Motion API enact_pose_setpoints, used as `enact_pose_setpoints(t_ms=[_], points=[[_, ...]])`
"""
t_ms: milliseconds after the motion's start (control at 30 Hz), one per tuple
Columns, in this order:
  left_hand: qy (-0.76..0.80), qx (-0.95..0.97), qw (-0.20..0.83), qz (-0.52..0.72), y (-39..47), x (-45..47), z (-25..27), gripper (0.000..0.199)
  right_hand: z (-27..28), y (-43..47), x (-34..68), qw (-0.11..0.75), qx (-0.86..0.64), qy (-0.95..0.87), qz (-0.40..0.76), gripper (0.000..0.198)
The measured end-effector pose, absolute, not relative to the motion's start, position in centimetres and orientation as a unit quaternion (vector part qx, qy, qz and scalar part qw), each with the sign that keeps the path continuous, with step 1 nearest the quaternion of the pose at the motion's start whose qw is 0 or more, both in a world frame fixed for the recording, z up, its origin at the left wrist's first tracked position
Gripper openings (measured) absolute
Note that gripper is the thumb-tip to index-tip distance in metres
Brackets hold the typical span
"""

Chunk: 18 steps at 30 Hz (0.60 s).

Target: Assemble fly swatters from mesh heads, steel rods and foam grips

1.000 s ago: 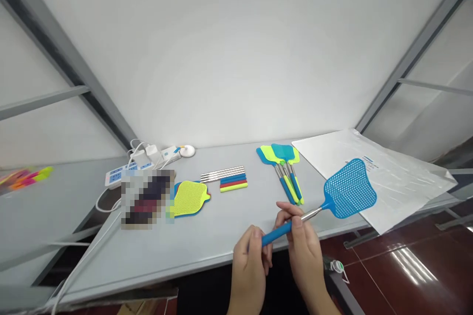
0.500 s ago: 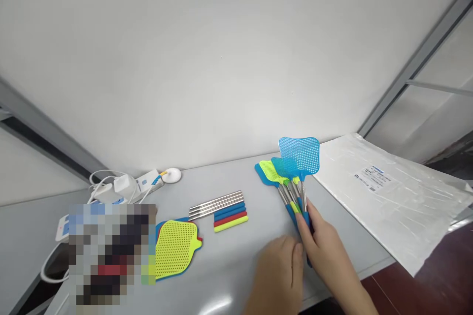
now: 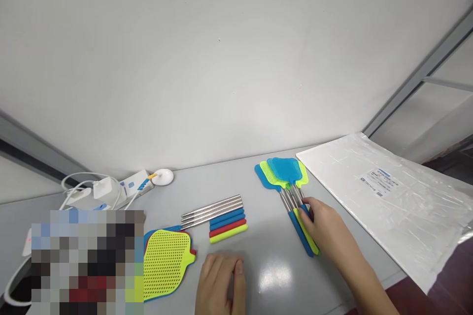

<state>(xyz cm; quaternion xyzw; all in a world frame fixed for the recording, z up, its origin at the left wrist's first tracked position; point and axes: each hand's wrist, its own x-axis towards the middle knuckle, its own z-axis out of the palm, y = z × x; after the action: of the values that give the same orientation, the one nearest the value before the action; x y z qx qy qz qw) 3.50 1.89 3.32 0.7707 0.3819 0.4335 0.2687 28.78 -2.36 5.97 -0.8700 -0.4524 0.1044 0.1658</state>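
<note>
My right hand [image 3: 320, 221] is closed around the blue grip of a fly swatter, whose blue mesh head [image 3: 286, 170] lies on top of a pile of swatters. Under it are a lime swatter head [image 3: 269, 172] and a blue swatter head [image 3: 261, 177], with metal shafts and blue and lime grips [image 3: 301, 234] fanned toward me. My left hand [image 3: 219, 283] is palm down low over the table, fingers loosely bent and thumb apart, with nothing seen in it. Just beyond it lie loose grip sleeves [image 3: 228, 226] in blue, red and lime, beside several metal rods [image 3: 212, 210].
Loose mesh swatter heads [image 3: 166, 263], lime on top, are stacked at the left on the grey table [image 3: 273, 275]. A power strip [image 3: 136, 184] with white cables and a white round device [image 3: 163, 177] stands behind them. A white plastic-wrapped package [image 3: 369, 197] covers the right side.
My right hand has lowered the blue swatter from upright onto the pile. My left hand has moved left, away from the right hand, toward the loose grips.
</note>
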Motion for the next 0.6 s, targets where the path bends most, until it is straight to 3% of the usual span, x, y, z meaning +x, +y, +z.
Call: enact_pose_setpoints(t_ms=[433, 600], points=[[0.403, 0.755, 0.285, 0.433, 1.9, 3.9, 3.9, 0.017, 5.6, -2.9, 27.9, 0.173, -0.861, -0.473, 0.076, 0.034], [0.409, 0.782, 0.248, 0.400, 2.1, 3.3, 3.6, 0.016, 5.1, -3.9, 28.0, 0.188, -0.851, -0.487, 0.063, 0.039]])
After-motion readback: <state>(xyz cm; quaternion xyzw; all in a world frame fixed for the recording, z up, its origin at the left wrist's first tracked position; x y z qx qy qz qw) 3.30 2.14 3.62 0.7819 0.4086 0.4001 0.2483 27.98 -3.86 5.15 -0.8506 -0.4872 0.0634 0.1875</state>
